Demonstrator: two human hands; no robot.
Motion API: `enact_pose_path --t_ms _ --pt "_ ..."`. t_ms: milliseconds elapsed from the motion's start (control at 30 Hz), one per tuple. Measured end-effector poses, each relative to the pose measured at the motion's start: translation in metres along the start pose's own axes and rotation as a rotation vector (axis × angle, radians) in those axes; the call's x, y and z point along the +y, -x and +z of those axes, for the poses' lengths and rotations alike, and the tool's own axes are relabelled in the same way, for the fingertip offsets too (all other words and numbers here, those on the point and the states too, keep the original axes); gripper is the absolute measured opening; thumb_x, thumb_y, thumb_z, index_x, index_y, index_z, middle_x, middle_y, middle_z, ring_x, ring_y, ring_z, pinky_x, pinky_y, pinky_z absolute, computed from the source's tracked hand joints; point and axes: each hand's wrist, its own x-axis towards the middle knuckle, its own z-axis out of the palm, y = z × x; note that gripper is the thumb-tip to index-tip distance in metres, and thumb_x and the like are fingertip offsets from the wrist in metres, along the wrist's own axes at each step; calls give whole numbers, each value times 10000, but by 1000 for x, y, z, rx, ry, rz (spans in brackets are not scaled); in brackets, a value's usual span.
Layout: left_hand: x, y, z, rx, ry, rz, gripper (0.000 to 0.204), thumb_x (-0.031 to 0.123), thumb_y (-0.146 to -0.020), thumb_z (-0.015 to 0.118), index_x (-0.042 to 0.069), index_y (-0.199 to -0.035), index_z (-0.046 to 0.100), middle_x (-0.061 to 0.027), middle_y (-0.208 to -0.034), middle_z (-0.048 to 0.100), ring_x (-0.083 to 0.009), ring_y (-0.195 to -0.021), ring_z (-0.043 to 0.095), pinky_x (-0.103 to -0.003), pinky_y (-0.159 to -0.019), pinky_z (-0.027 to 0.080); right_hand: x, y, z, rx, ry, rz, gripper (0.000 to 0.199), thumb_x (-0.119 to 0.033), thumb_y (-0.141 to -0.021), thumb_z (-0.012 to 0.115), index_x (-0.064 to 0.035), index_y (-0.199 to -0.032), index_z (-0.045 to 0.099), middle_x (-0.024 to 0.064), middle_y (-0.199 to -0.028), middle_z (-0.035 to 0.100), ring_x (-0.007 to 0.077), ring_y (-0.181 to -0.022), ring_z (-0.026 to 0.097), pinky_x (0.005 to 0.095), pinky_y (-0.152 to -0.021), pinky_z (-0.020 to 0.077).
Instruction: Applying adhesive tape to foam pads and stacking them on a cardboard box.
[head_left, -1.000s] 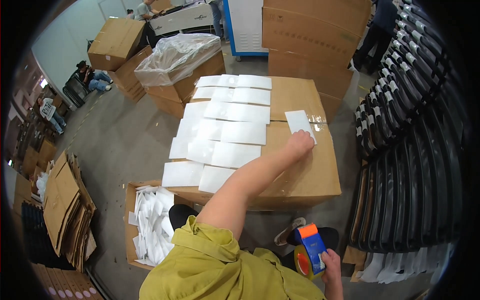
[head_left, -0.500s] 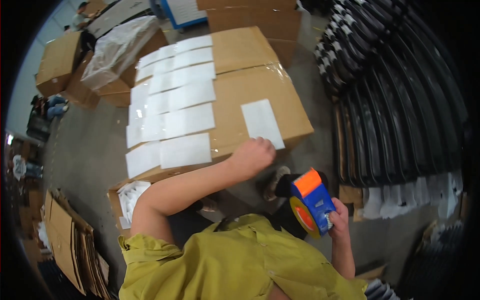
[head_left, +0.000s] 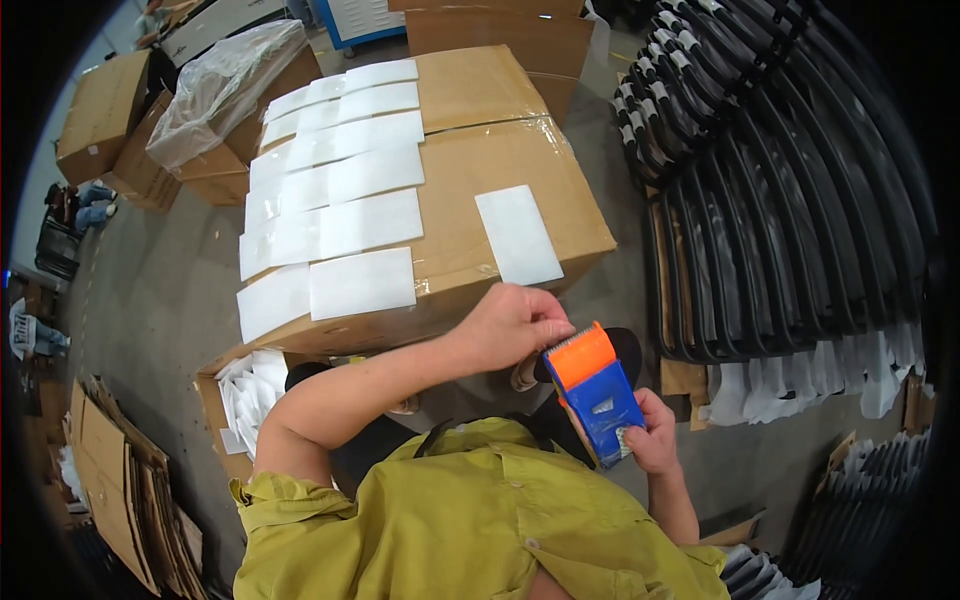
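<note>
Beside the box edge: tape dispenser is gripped by right hand.
Left hand: fingers closed at the dispenser's orange end.
Step, judged: tape being readied for cardboard box.

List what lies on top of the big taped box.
On the box: rows of white sheets and one separate sheet. What is inside stays hidden.

White rectangular labels in rows atop a taped brown carton; one apart, perhaps stuck.
</note>
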Motion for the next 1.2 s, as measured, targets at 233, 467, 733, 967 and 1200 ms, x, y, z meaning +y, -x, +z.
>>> enact_pose_path --t_ms 233,467,733,967,1200 --pt "6 -42 -62 270 -225 193 171 172 -749 613 2 -766 616 -92 -623 585 -125 -568 531 -273 -551 436 -8 0 9 19 89 54 215 -82 -738 570 2 -900 457 37 -779 564 37 -662 504 179 -596 410" --pt "-26 -84 -80 474 -722 360 165 221 -713 650 64 -763 641 -125 -941 570 -258 -792 563 -329 -659 454 -5 -18 27 136 46 130 166 -96 -781 563 7 -864 462 38 -749 568 39 -643 509 178 -578 412" --pt "-34 -99 -82 544 -835 249 170 231 -694 660 102 -803 643 -126 -1136 473 -282 -993 480 -339 -806 415 -8 -50 29 175 50 150 208 -179 -789 581 4 -819 487 47 -722 573 49 -624 518 191 -557 422" --pt "-38 -92 -84 923 -1074 417 310 241 -680 656 57 -921 587 -148 -1196 402 -295 -1033 429 -380 -837 362 13 -61 23 159 37 236 211 -182 -791 577 10 -825 495 51 -726 572 51 -630 520 190 -559 424" --pt "-32 26 -46 258 186 -499 563 480 -841 403 -59 -941 531 -114 -769 602 -150 -669 578 -240 -598 467 8 -43 18 127 -12 200 194 -162 -788 576 6 -837 491 55 -744 576 53 -643 524 188 -579 429"
